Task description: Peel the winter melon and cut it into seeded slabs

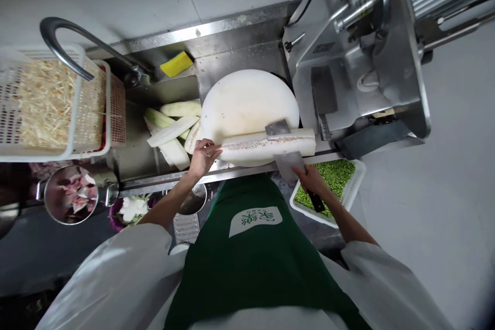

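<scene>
A long, pale, peeled gourd piece (247, 147) with a seedy strip along its length lies across the near part of a round white cutting board (247, 95). My left hand (203, 159) grips its left end, fingers bent over the tip. In my right hand (310, 180) is the black handle of a cleaver (290, 164). Its blade shows on both the far and near sides of the gourd near the right end; the gourd hides the middle of the blade.
Several gourd pieces (174, 126) lie in the sink left of the board, below a faucet (69, 56) and yellow sponge (177, 64). White baskets (77, 113) stand left. On the right are a slicing machine (410, 62), another cleaver (324, 90) and a basket of chopped greens (332, 180).
</scene>
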`<action>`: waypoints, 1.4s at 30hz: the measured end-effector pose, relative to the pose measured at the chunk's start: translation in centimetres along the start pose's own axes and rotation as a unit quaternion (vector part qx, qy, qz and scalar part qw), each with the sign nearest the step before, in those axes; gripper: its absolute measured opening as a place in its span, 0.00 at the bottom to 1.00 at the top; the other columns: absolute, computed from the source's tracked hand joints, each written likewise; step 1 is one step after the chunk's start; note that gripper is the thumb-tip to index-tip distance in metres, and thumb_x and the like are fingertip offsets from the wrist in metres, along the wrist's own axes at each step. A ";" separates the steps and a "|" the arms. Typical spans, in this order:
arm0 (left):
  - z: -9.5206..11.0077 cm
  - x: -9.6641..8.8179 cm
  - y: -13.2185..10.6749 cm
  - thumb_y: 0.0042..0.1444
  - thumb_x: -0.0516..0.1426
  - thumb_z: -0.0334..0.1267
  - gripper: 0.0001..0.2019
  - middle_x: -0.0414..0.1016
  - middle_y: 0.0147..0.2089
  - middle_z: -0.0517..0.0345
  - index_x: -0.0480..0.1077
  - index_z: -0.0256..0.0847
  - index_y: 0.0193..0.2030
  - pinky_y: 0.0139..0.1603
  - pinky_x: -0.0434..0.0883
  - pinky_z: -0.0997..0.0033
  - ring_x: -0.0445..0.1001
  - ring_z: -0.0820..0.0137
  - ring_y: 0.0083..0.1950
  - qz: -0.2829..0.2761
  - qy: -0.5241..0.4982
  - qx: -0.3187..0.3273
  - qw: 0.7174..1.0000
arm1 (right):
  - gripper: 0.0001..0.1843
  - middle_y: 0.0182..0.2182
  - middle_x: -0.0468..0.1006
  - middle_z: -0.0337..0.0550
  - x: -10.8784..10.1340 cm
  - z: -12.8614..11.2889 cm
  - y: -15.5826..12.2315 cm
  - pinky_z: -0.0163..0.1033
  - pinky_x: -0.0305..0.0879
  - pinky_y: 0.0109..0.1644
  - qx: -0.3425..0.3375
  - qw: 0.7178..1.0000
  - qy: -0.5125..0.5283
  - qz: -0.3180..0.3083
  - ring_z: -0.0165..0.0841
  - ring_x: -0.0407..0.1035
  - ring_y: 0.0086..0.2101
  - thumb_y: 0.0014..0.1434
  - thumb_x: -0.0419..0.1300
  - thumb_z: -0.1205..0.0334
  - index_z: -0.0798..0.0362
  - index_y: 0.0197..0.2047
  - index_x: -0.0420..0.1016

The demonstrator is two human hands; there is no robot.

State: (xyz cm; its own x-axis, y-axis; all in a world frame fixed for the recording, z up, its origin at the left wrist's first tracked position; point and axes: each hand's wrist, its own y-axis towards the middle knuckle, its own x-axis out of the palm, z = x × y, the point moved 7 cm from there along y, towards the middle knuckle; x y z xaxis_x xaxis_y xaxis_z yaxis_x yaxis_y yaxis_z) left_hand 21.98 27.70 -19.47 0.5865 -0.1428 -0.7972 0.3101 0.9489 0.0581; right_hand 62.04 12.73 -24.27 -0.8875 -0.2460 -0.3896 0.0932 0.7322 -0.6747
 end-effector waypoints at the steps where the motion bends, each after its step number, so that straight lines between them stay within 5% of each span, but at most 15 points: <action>1: 0.0 0.2 0.1 0.64 0.66 0.40 0.06 0.77 0.45 0.52 0.86 0.46 0.45 0.54 0.76 0.54 0.72 0.60 0.49 -0.002 -0.004 0.000 1.000 | 0.22 0.11 0.66 0.36 0.4 -0.2 0.0 0.37 0.60 0.22 0.004 1.000 -0.001 -0.001 0.35 0.65 0.14 0.68 0.57 0.41 0.46 0.29 0.62; 6: -0.2 0.1 0.1 0.63 0.66 0.36 0.05 0.77 0.46 0.51 0.85 0.45 0.44 0.54 0.76 0.57 0.74 0.61 0.49 -0.017 -0.015 -0.018 1.000 | 0.20 0.13 0.67 0.35 3.2 -2.4 0.7 0.37 0.61 0.23 -0.004 1.000 0.012 -0.013 0.35 0.66 0.16 0.70 0.56 0.43 0.46 0.32 0.64; 11: -0.1 -0.7 0.7 0.63 0.66 0.37 0.05 0.78 0.42 0.51 0.85 0.43 0.39 0.50 0.77 0.57 0.75 0.61 0.44 -0.032 -0.007 -0.001 0.999 | 0.21 0.14 0.69 0.38 3.3 -2.1 -0.3 0.38 0.64 0.27 -0.001 0.998 -0.044 -0.034 0.36 0.69 0.18 0.70 0.57 0.43 0.48 0.30 0.67; 16: -0.2 -0.5 1.2 0.63 0.65 0.37 0.06 0.79 0.41 0.51 0.85 0.42 0.37 0.46 0.77 0.59 0.75 0.63 0.40 -0.058 -0.006 -0.006 0.998 | 0.19 0.13 0.69 0.38 5.5 -4.5 0.8 0.38 0.63 0.28 -0.018 0.998 -0.045 -0.030 0.37 0.70 0.19 0.71 0.57 0.47 0.48 0.32 0.69; 23: 0.4 -1.1 1.1 0.64 0.64 0.33 0.06 0.81 0.40 0.50 0.84 0.41 0.36 0.50 0.75 0.57 0.76 0.59 0.44 -0.078 0.034 0.023 0.996 | 0.20 0.12 0.67 0.36 7.4 -3.9 0.0 0.38 0.62 0.24 0.010 0.997 -0.024 -0.068 0.36 0.67 0.15 0.71 0.57 0.45 0.46 0.30 0.65; 28: 0.2 -0.7 1.2 0.64 0.63 0.30 0.08 0.82 0.39 0.50 0.82 0.41 0.34 0.51 0.74 0.55 0.76 0.58 0.44 -0.110 0.041 0.027 0.993 | 0.19 0.13 0.68 0.36 10.3 -6.4 1.0 0.38 0.63 0.26 -0.008 0.998 -0.025 -0.054 0.36 0.68 0.17 0.72 0.56 0.45 0.47 0.33 0.67; 42: -0.3 0.0 -0.2 0.69 0.61 0.37 0.10 0.82 0.40 0.50 0.82 0.42 0.37 0.53 0.72 0.52 0.73 0.57 0.46 -0.117 0.001 0.059 0.991 | 0.21 0.13 0.68 0.35 15.9 -8.1 0.5 0.38 0.63 0.25 -0.009 0.998 0.000 -0.063 0.36 0.67 0.16 0.72 0.55 0.42 0.48 0.34 0.69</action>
State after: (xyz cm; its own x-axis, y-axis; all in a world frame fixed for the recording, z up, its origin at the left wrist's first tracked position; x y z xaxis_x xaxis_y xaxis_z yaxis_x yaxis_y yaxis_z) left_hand 21.70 27.60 -19.72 0.4863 -0.3539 -0.7989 0.5222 0.8508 -0.0591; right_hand 44.35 14.37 -25.72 -0.8921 -0.3362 -0.3017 -0.0270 0.7063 -0.7074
